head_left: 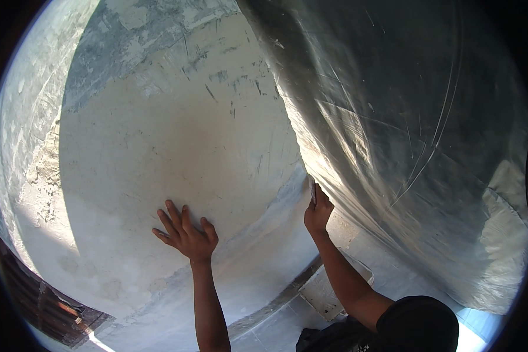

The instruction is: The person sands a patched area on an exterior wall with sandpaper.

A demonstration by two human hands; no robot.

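Observation:
A plastered wall [129, 176] in patchy white and grey fills the middle of the view. My left hand [188, 233] rests against it with the fingers spread, holding nothing. My right hand [318, 211] is closed around a thin flat tool [312, 189], perhaps a putty knife or scraper. The tool points up along the wall's right edge, beside a hanging plastic sheet [405, 117]. My fingers hide its handle, so its exact kind cannot be made out.
The grey sheet drapes down the whole right side, close to my right arm. Below that arm, a pale, smeared rectangular tray [325, 293] lies on the tiled floor [270, 328]. A dark slatted structure [47, 293] stands at the lower left, and sunlight falls on the far-left wall.

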